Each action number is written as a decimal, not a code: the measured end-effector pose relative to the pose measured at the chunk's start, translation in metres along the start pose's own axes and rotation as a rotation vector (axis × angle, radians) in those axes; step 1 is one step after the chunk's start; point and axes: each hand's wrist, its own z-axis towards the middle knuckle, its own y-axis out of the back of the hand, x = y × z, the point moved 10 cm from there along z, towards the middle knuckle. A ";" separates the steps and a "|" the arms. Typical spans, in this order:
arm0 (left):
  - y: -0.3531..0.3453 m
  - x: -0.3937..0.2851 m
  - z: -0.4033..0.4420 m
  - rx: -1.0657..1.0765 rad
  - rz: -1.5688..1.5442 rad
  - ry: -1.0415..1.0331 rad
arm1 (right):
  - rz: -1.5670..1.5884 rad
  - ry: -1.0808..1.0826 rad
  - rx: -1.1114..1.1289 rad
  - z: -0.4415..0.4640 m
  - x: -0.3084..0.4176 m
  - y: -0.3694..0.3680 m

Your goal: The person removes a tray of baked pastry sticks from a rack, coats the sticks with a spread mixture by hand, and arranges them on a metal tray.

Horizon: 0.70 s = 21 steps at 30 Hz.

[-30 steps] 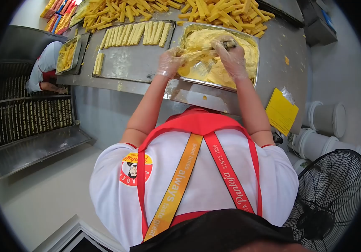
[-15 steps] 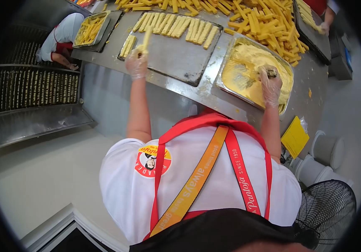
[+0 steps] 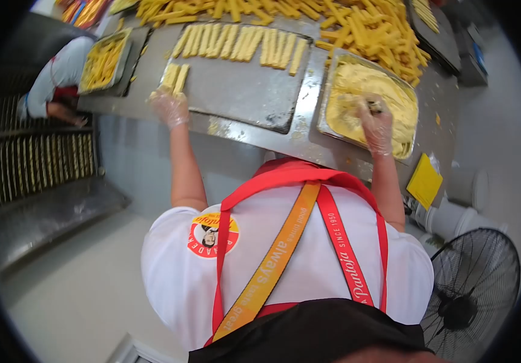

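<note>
My left hand (image 3: 171, 107), in a clear plastic glove, is at the left edge of the dark baking tray (image 3: 236, 100). Its fingers close around the lower end of a cream-coated stick (image 3: 181, 78), beside another coated stick (image 3: 168, 76). A row of similar coated sticks (image 3: 218, 41) lies along the tray's far side. Also gloved, my right hand (image 3: 378, 126) is closed over a metal pan (image 3: 326, 124) of pale yellow cream (image 3: 363, 81). A small dark-ended object (image 3: 374, 107) shows in its grip; its kind is not clear.
Plain yellow sticks (image 3: 372, 39) are heaped behind the pan. More fill a smaller pan (image 3: 104, 63) at left, near a bending person (image 3: 60, 72) beside a rack (image 3: 36, 160). A yellow card (image 3: 424, 181), white buckets (image 3: 445, 221) and a black fan (image 3: 463, 308) stand at right.
My left hand has moved left and down with the coated stick, from above the tray to beside the sticks at its left edge. My right hand stays over the cream, shifted slightly left.
</note>
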 end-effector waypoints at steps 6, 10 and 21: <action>0.038 -0.171 0.032 -0.005 -0.401 -0.353 | 0.144 -0.354 -0.053 0.026 -0.052 0.024; 0.022 -0.315 0.020 0.074 -0.802 -0.646 | -0.472 0.157 -0.112 0.032 0.000 0.020; -0.147 -0.499 -0.024 0.659 -0.493 -0.784 | -0.441 0.033 -0.025 0.041 -0.016 0.015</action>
